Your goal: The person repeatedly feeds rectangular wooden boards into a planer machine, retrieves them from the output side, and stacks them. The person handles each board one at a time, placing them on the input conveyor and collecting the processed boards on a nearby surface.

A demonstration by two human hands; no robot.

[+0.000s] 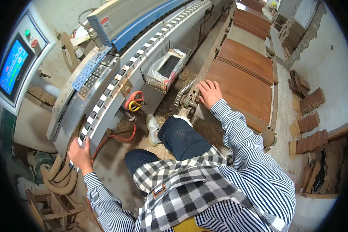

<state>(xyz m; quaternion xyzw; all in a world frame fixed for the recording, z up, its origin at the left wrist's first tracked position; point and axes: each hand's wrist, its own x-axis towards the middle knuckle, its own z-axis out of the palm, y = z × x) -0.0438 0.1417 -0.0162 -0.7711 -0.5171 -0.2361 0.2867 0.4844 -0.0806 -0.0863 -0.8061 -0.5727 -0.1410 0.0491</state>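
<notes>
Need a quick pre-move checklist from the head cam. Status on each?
1. Left hand clear of the machine's segmented rail: not ok, it rests at the rail's near end.
2. Right hand clear of the metal fitting: not ok, it is right beside it.
3. Brown panels lying flat: ok, nearest stack looks flat.
4. Control screen lit: ok.
5. Red hose off the light shoe: ok, gap visible.
6. Machine stopped: cannot tell from one still.
</notes>
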